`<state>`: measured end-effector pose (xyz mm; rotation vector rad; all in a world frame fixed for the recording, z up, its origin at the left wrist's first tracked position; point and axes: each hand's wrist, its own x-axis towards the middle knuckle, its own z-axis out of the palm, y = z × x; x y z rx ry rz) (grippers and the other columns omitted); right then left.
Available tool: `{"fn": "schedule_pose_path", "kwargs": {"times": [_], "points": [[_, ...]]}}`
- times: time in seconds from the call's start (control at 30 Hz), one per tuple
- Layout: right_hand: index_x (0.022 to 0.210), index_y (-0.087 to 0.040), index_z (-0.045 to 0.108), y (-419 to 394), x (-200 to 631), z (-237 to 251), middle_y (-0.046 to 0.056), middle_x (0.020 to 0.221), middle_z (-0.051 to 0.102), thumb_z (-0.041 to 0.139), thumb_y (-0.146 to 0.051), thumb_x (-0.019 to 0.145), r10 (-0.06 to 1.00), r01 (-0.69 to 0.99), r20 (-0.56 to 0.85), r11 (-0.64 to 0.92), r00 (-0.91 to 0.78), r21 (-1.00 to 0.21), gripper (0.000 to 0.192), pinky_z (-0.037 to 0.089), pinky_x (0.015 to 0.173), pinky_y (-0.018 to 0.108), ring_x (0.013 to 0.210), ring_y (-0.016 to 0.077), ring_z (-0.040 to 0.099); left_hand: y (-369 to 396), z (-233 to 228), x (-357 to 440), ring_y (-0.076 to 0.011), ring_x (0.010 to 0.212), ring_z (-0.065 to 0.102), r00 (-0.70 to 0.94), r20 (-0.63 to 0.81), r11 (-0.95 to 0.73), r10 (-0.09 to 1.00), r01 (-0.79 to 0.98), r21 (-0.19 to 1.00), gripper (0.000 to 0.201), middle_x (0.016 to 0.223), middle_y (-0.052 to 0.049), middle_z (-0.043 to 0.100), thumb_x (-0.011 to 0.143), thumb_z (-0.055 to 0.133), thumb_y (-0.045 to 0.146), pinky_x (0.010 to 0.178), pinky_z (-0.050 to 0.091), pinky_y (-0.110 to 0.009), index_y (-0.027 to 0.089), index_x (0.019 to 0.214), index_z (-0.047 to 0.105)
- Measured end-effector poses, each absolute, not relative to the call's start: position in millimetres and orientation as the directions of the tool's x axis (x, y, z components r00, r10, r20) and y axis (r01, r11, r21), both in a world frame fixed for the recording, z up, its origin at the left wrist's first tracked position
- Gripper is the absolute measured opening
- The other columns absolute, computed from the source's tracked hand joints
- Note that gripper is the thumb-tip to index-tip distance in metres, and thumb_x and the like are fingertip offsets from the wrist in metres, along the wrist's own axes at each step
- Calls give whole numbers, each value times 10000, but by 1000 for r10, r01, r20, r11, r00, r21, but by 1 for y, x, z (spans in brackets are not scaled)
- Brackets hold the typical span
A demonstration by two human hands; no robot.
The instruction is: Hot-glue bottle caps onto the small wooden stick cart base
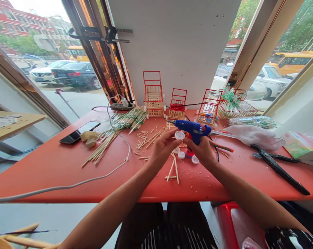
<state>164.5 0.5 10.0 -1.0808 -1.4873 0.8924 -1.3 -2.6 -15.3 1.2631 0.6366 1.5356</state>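
The left hand (163, 147) pinched a white cap (179, 135) between thumb and fingers, its round face turned up toward the viewer. The right hand (205, 151) was closed around the handle of a blue glue gun (194, 129). The cap sat between the hands, just below the barrel in view; whether the right fingers touched it could not be told. The gun's long axis ran crosswise, nozzle to the left, past the cap and above the left fingers. Loose caps (181, 155) lay on the tabletop (55, 166) below the hands.
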Motion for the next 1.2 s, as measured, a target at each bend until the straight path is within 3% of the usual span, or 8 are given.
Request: {"fn": "schedule_pose_path", "kwargs": {"times": [0.13,0.23,0.33,0.47,0.83,1.03,1.2], "points": [[782,-209,625,0,168,19,-32,589,572,772,-561,830,940,79,332,338,-74,-938,384,365,464,264,475,95,446,-2,-9,-9,-238,1158,744,108,388,-323,915,-376,868,501,1213,-101,784,800,905,438,1035,588,-370,221,1217,732],[918,-212,658,2,173,25,-4,740,679,763,-558,854,921,-23,383,382,-76,-924,368,370,443,257,468,80,458,3,-1,-23,-201,1086,746,136,358,-287,924,-372,883,496,1148,-81,778,753,939,402,988,600,-325,211,1151,712],[937,-217,669,6,178,30,22,863,721,791,-555,843,906,-88,415,408,-79,-909,372,386,443,260,482,71,472,9,11,-41,-194,1046,743,208,350,-276,913,-318,907,468,1079,-70,773,706,968,335,976,611,-325,197,1079,721],[911,-211,680,4,179,33,-12,744,657,809,-541,844,918,-125,375,360,-128,-924,361,366,432,250,464,71,470,12,20,-58,-210,1084,739,201,361,-312,911,-238,920,494,1163,-85,778,679,975,288,986,614,-340,197,1107,746],[921,-190,670,6,181,26,-12,751,628,800,-643,824,954,-31,263,261,-142,-965,482,374,443,241,478,75,495,40,6,-41,-194,987,734,127,416,-386,901,-206,899,500,1027,-61,761,610,993,294,968,602,-335,183,1011,716],[922,-182,664,1,179,25,-35,688,548,763,-727,811,963,17,170,177,-208,-984,566,375,462,245,480,78,460,28,-7,-57,-227,1112,732,75,327,-316,942,-128,940,474,1184,-95,771,733,917,333,1051,589,-391,184,1140,727],[819,-186,645,-4,180,28,-32,659,523,762,-704,817,972,152,135,165,-192,-975,531,357,474,236,513,84,445,22,-4,-56,-201,1031,731,42,337,-329,941,-127,936,393,1053,-53,754,715,909,282,1008,596,-356,184,1050,728]]}}
